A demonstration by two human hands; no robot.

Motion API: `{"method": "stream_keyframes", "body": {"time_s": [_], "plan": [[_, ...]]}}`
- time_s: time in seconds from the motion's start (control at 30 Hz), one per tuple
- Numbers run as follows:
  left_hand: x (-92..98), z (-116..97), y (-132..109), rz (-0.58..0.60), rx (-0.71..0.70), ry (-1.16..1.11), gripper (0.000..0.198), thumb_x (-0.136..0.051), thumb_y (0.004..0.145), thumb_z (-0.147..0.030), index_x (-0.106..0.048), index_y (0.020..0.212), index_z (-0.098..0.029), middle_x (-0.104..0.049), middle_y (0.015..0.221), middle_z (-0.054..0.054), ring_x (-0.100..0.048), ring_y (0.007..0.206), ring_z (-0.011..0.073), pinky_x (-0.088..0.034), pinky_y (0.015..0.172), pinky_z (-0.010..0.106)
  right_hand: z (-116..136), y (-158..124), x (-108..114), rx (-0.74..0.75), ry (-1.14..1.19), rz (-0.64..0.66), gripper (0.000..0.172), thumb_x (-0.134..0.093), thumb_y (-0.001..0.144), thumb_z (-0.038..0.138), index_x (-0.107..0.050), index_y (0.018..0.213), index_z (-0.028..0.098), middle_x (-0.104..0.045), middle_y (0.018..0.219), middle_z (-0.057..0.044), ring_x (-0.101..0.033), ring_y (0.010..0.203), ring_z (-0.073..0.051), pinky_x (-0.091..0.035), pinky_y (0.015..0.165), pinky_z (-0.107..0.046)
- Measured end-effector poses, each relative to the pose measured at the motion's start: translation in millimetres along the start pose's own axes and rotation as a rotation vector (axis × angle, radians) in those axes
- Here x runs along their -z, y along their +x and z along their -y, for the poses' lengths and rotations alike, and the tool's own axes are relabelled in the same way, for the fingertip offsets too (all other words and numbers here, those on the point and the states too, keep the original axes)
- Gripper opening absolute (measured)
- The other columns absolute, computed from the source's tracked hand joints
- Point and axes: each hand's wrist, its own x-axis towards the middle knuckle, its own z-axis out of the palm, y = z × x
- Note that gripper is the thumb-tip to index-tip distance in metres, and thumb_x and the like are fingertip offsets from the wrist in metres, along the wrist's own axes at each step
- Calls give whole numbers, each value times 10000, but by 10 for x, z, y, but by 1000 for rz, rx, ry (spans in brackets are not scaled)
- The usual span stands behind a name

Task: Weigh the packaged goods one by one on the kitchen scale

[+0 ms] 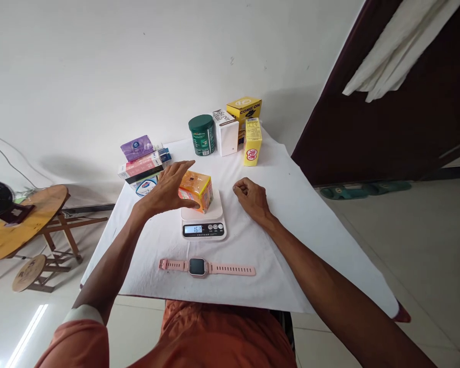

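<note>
An orange and yellow box [200, 187] rests on the white kitchen scale [213, 231], whose display has a number lit. My left hand [167, 190] is at the left side of that box, thumb and fingers spread wide; whether the thumb touches it I cannot tell. To the right of the scale, my right hand [252, 198] lies on the white cloth as a loose fist, apart from every object, with nothing visible in it. A pink smartwatch [197, 267] is stretched out flat in front of the scale.
Behind my left hand are a purple packet [137, 148] and stacked small boxes [141, 166]. A green canister [201, 135], a white box [227, 135] and yellow boxes [252, 143] stand at the back. The cloth-covered table [322, 266] meets the wall; a wooden table [26, 220] stands left.
</note>
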Motion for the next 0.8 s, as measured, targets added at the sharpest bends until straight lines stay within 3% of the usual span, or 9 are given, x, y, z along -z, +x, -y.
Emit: {"method": "stream_keyframes", "body": {"time_s": [0.27, 0.43, 0.6, 0.8], "plan": [[0, 63, 174, 105, -56, 79, 1088, -905, 673, -448, -321, 1588, -367, -423, 1591, 116, -350, 1502, 381, -294, 1204, 611, 1, 7, -2, -1, 5, 3, 90, -537, 819, 303, -569, 764, 238, -688, 736, -14, -585, 664, -171, -479, 715, -307], [0, 74, 309, 176, -35, 98, 1017, -919, 618, -404, -439, 1512, -353, -525, 1486, 89, -424, 1432, 384, -286, 1201, 582, -22, 2, -11, 1, 32, 0, 106, -533, 823, 317, -570, 767, 235, -670, 732, -11, -578, 650, -166, -468, 705, -307], [16, 18, 402, 299, 8, 172, 980, -901, 617, -366, -461, 1490, -305, -572, 1436, 104, -463, 1374, 384, -315, 1159, 548, -27, 16, -9, 0, 45, -3, 88, -529, 816, 304, -557, 764, 238, -665, 725, -6, -579, 647, -165, -465, 703, -303], [98, -38, 454, 321, -43, 173, 577, -851, 636, -369, -634, 1163, -277, -690, 1125, 54, -625, 1118, 330, -428, 1001, 464, -40, 22, 2, 19, 58, 3, 104, -521, 833, 308, -553, 759, 242, -642, 691, 5, -581, 638, -164, -462, 692, -295]]}}
